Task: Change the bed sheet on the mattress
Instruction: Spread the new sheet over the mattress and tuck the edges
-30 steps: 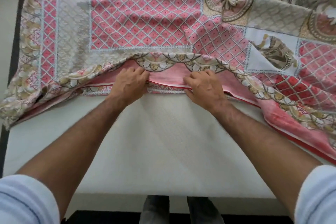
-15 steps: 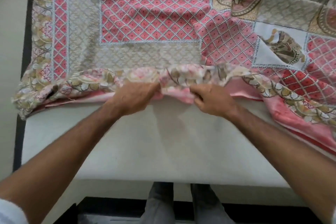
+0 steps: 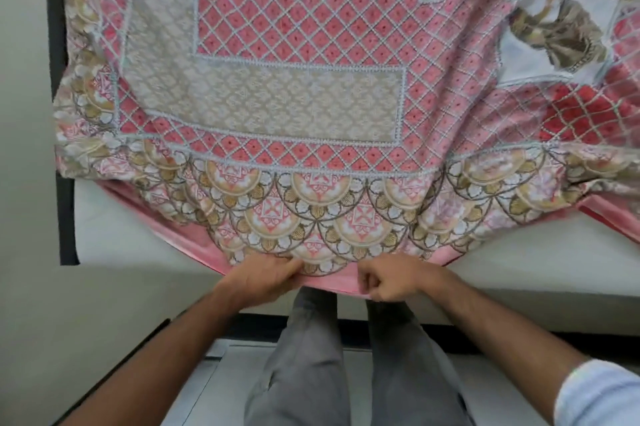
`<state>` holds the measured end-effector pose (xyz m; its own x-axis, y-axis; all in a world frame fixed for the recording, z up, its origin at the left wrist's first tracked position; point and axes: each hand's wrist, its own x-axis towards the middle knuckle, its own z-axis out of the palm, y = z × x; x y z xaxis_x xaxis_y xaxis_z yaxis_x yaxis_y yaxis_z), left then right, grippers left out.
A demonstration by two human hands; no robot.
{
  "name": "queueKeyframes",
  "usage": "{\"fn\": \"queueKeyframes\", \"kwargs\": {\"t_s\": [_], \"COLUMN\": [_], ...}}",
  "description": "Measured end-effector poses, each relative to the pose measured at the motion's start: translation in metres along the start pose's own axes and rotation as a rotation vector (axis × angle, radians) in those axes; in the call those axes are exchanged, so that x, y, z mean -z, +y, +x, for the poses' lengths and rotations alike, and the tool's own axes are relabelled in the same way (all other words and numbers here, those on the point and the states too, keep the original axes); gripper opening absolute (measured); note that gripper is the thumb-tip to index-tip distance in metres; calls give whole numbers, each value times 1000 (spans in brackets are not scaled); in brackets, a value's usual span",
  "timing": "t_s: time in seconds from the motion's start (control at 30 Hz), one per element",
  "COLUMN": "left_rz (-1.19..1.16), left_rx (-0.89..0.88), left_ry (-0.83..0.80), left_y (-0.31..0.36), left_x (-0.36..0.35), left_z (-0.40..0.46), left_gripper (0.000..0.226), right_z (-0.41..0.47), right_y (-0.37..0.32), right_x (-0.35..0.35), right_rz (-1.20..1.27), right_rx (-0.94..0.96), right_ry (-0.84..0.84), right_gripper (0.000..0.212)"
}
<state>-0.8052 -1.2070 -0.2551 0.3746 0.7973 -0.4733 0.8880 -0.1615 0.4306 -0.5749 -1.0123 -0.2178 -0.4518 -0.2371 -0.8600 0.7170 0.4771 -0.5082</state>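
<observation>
Pink patterned sheet (image 3: 298,107) over white mattress (image 3: 519,263); left hand (image 3: 266,275), right hand (image 3: 391,278) fingers gripping near hem.

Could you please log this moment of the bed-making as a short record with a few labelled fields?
scene: person standing at the near edge of a bed, seen from a head camera
bed sheet: pink, beige and white patterned, spread over most of the mattress, its scalloped border reaching the near edge
mattress: white, bare at the near left and right
left hand: grips the sheet's hem
right hand: grips the hem beside it
hem: pulled to the near edge at the middle, corners lagging behind
stage: sheet not yet tucked
</observation>
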Motion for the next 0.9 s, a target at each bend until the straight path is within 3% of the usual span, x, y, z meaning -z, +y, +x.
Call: {"fn": "queueKeyframes", "kwargs": {"t_s": [0.07,0.13,0.2,0.27,0.3,0.4,0.5,0.6,0.73,0.83,0.9], "left_rz": [-7,-171,-324,-326,-301,-437,-979,-1487,-1507,-1556,-1530], "left_rx": [31,249,520,747,874,1261,1538,1549,1480,1448,1381], "left_ry": [-94,-45,239,560,671,885,1096,1210,1266,1249,1181], "left_y": [-1,-4,-16,-36,-49,-87,-129,-170,-211,-234,-241], "left_x": [18,34,46,50,49,36,28,30,35,29,26], "left_z": [0,-12,-26,-47,-59,-98,-125,-146,-143,-142,-142], "left_gripper": [54,73,49,20,17,29,41,41,58,70,74], "right_z": [-3,-2,3,17,28,66,107,158,195,208,215], "right_y": [1,-7,-27,-61,-81,-152,-225,-285,-306,-318,-323], "right_x": [6,14,25,37,43,56,62,51,37,31,31], "right_rz": [69,2,-179,-157,-134,-161,-207,-349,-439,-483,-355], "right_rx": [-49,-91,-23,86,138,284,431,479,249,158,191], "right_ry": [-127,-103,145,377,445,517,505,487,521,658,654], "right_gripper": [20,22,22,23,24,26,29,34,68,57,46]}}
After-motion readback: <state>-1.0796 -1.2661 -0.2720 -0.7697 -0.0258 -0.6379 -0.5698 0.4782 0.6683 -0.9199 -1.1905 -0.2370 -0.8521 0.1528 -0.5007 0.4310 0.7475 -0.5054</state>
